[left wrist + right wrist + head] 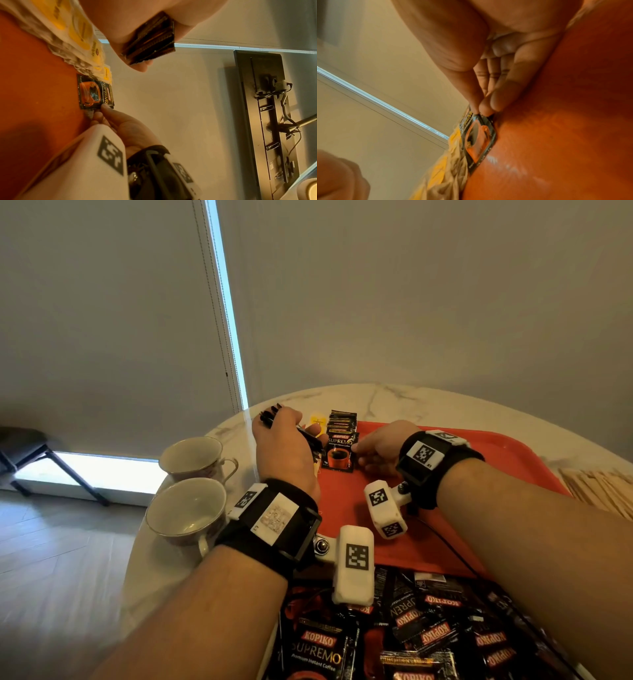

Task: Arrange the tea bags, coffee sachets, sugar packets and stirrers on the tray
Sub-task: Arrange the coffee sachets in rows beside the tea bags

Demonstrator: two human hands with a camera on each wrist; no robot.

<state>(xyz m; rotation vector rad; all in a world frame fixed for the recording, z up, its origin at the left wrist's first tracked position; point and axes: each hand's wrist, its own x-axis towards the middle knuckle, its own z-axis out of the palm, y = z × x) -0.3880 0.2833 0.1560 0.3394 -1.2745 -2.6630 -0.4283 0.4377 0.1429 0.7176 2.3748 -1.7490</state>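
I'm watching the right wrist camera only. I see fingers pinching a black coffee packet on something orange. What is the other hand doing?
Observer: The left hand grips a bunch of coffee sachets above the tray's far left corner.
Operator: Are there more packets anywhere?
Observer: Yes, a heap of sachets lies nearest the person, by the near edge of the red tray.
Operator: Any cups?
Observer: Two cups stand on the table, left of the tray, both empty.
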